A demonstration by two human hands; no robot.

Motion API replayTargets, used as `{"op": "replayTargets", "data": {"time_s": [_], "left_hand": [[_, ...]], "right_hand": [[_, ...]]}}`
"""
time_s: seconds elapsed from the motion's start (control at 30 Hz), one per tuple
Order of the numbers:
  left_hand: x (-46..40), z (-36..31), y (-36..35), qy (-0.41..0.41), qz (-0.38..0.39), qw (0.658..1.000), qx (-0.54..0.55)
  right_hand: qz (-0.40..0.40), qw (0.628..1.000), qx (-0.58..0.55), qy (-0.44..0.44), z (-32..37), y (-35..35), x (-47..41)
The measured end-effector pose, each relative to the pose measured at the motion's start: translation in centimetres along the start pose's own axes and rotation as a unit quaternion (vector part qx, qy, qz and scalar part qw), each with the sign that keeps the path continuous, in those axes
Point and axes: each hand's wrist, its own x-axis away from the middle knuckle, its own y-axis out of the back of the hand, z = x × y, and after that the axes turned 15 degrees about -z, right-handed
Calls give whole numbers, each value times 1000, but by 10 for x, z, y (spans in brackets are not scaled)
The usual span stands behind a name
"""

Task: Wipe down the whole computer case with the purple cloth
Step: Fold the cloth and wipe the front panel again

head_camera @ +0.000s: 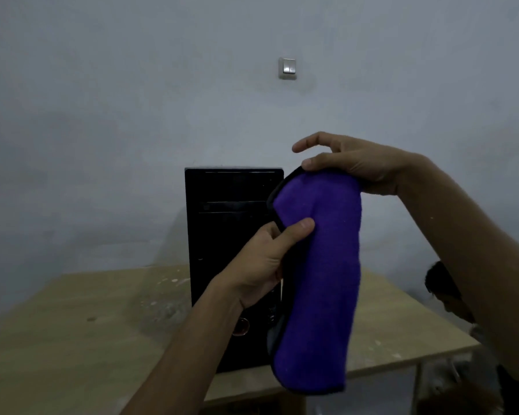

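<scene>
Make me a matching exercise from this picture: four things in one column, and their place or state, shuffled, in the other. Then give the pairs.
Things:
1. purple cloth
2. computer case
3. light switch
4. left hand

Place or state:
A. mounted on the wall
B. stands upright on the wooden table
C. hangs folded from the right hand
D. pinches the cloth's dark-trimmed edge

Pairs: 1-C, 2-B, 3-A, 4-D

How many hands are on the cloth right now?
2: the right hand pinches the cloth's top, and the left hand grips its left edge.
</scene>
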Motion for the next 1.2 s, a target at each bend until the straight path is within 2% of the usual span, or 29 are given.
{"op": "replayTargets", "data": {"time_s": [0.07,0.13,0.2,0.3,0.37,0.43,0.5,0.63,0.77,0.83,0.9,0.97,1.07,1.2], "left_hand": [[0,-11,-2,-13,-27,1000,0],[-2,-21,0,-13,-40,999,1],[-3,-30,5,-8,-63,998,11],[-3,-40,13,3,-94,995,24],[-4,-44,19,15,-97,995,23],[-3,-48,24,10,-91,996,7],[-2,-51,31,-11,-81,997,-8],[2,-59,50,-22,-63,997,-50],[2,-64,69,-26,-67,989,-129],[2,-72,83,-29,-81,970,-227],[3,-82,96,-2,-86,933,-350],[5,-91,105,36,-96,908,-406],[8,-101,108,39,-132,904,-405],[10,-105,107,-9,-210,911,-354]], "right_hand": [[-74,996,-14,-37,-19,-3,-3],[-109,990,7,-85,-42,-8,0],[-66,987,11,-145,-66,-12,8],[67,981,-68,-169,-88,-22,26],[87,976,-133,-152,-91,-33,34],[62,974,-184,-115,-89,-40,35],[53,978,-187,-77,-86,-40,34],[18,998,-46,-50,-81,-40,31],[17,999,-37,4,-77,-45,27],[-2,999,-33,39,-74,-47,26],[-34,996,11,83,-72,-51,26],[-58,988,66,129,-70,-58,26],[-96,970,130,180,-66,-68,23],[-141,950,183,212,-62,-77,17]]}}
